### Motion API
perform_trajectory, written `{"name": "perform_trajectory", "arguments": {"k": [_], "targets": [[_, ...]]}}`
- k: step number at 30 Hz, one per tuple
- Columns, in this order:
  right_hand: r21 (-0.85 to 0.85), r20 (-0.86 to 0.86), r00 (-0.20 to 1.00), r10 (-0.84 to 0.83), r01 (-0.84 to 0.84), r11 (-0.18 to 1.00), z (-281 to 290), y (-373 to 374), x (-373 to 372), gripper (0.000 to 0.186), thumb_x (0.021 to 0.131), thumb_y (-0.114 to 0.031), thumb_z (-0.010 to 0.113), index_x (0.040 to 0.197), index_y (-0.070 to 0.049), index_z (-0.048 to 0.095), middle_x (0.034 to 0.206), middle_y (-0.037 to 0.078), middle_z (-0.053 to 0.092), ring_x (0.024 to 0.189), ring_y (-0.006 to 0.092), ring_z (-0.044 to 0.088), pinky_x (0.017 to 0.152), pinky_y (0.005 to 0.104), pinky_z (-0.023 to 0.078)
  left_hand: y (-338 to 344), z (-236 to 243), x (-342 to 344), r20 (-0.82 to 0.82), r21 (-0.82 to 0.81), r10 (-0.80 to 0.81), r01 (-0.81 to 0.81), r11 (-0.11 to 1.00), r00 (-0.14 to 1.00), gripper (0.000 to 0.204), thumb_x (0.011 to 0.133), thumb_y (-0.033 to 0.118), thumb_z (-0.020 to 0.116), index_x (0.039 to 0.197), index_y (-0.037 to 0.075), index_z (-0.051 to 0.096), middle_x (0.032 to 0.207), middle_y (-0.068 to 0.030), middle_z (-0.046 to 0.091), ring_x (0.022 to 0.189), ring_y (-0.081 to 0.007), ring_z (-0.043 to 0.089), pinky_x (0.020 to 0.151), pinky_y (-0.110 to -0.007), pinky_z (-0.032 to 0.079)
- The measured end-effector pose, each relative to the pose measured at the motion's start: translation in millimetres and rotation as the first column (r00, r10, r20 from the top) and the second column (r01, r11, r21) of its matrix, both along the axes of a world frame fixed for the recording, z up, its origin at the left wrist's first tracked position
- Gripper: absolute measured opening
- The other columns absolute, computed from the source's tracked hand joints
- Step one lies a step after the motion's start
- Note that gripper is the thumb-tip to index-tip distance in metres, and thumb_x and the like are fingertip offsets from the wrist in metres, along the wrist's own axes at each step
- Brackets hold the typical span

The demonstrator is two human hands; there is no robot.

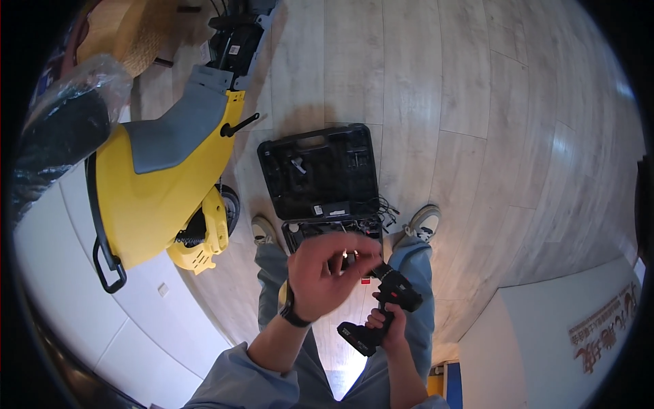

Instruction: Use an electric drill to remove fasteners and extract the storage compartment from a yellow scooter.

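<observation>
A person worked at a cordless drill (403,294) near an open black case (317,187)

The right hand (394,328) was wrapped round the drill's handle, in front of the right trouser leg (417,262), while the left hand (317,279) curled its fingers and thumb toward each other beside the drill's nose (383,271) (whether they pinched anything could not be told). The step in hand looked to be work at that nose, and the next move seemed to call for a steady right grip and exact left fingertips. Beyond, the case lay near the shoes (426,221), a yellow-and-grey machine (136,211) standing at left
</observation>
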State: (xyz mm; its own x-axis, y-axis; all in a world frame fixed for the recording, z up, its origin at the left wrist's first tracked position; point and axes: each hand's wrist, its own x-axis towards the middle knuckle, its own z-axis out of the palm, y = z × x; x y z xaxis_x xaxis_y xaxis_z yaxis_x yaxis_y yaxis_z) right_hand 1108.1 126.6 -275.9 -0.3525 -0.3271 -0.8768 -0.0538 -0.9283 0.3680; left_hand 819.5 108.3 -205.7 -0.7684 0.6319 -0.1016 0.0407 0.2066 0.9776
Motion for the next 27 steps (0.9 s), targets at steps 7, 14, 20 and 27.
{"name": "perform_trajectory", "arguments": {"k": [7, 14, 20, 27], "targets": [[-0.038, 0.068, 0.997, -0.031, 0.033, 0.999, 3, 12, 6, 0.041, 0.087, -0.024, 0.052, 0.125, -0.010, 0.050, 0.060, -0.001, 0.037, 0.053, 0.0115, 0.039, 0.061, 0.0301, 0.039, -36, -260, 23, 0.440, -0.463, 0.373, -0.150, 0.873, 0.817, 0.018, 0.086, 0.004, 0.068, 0.102, 0.006, 0.059, 0.088, -0.0032, 0.066, 0.077, -0.0112, 0.065, 0.053, -0.024, 0.049], [0.026, 0.150, 0.988, 0.045, -0.049, 0.998, 9, 51, 12, 0.045, 0.083, -0.025, 0.053, 0.126, -0.009, 0.050, 0.059, -0.001, 0.038, 0.053, 0.0124, 0.039, 0.060, 0.0298, 0.037, -43, -388, 32, 0.106, -0.677, 0.365, -0.202, 0.708, 0.925, 0.014, 0.080, 0.007, 0.070, 0.092, 0.006, 0.065, 0.082, -0.0071, 0.070, 0.078, -0.0174, 0.068, 0.071, -0.032, 0.054], [0.031, 0.152, 0.987, -0.054, 0.050, 0.998, 11, 75, 21, 0.047, 0.083, -0.027, 0.054, 0.127, -0.010, 0.050, 0.058, 0.000, 0.039, 0.051, 0.0127, 0.039, 0.060, 0.0307, 0.037, -18, -423, 20, 0.049, -0.736, 0.245, -0.131, 0.664, 0.968, 0.014, 0.077, 0.008, 0.074, 0.088, 0.007, 0.066, 0.086, -0.0093, 0.072, 0.081, -0.0220, 0.070, 0.074, -0.032, 0.054], [0.095, 0.092, 0.996, 0.002, -0.011, 0.995, 18, 90, -2, 0.046, 0.084, -0.026, 0.055, 0.127, -0.011, 0.050, 0.058, -0.001, 0.038, 0.050, 0.0118, 0.039, 0.057, 0.0302, 0.036, -4, -325, 45, 0.611, -0.484, 0.636, -0.414, 0.771, 0.471, 0.020, 0.087, 0.011, 0.072, 0.099, 0.010, 0.056, 0.087, -0.0037, 0.066, 0.079, -0.0163, 0.067, 0.063, -0.030, 0.053]]}}
